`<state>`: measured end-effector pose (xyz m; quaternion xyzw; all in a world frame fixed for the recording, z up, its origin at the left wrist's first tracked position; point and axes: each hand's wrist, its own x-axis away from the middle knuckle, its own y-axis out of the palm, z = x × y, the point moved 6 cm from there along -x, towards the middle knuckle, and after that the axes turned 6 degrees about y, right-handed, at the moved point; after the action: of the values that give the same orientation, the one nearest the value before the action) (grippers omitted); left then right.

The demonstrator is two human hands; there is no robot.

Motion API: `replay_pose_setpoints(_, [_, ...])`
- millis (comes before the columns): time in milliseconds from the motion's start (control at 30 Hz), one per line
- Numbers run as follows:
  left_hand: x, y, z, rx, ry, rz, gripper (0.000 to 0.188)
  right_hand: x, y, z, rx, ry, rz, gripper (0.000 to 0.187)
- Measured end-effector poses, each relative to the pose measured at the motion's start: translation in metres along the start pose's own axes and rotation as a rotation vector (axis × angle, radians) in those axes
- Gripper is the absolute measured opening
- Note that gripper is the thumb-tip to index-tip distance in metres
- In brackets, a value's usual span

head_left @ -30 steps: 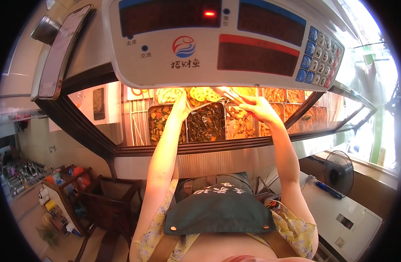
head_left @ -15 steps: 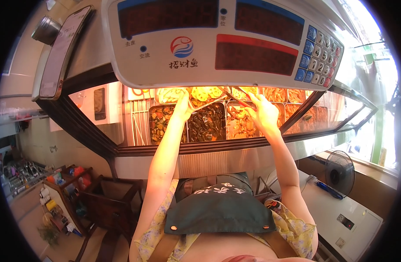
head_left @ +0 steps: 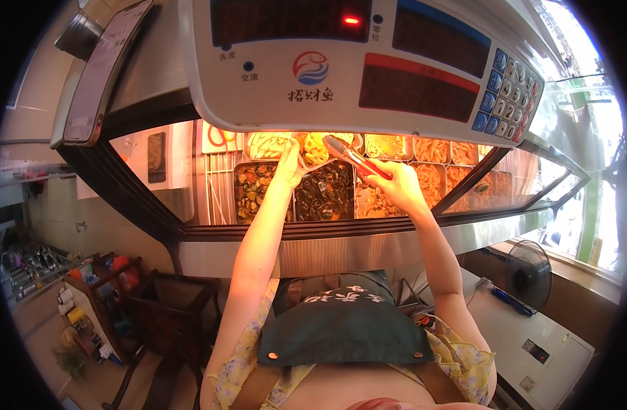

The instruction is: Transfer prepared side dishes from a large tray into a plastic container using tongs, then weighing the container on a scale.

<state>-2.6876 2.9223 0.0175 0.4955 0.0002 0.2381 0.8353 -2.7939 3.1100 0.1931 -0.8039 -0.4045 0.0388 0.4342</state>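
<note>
A dark wooden chair [head_left: 180, 311] stands below the counter, a black fan [head_left: 530, 275] by the bright window [head_left: 587, 150].

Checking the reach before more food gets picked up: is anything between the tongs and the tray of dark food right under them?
Nothing visible blocks it. The right hand holds the tongs over the open tray of dark food. The left hand sits at the tray's left edge, beside the path, not across it.
</note>
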Motion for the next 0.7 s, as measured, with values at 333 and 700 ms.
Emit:
replay_pose_setpoints(333, [-0.004,-0.046,-0.002,0.005,-0.020,0.183,0.054,-0.014,-0.032,0.080,-0.607,0.204,0.119,0.042])
replay_pose_setpoints(700, [-0.004,-0.025,0.021,-0.044,0.011,0.137,0.046,-0.055,0.016,0.180,0.058,0.668,0.284,0.036])
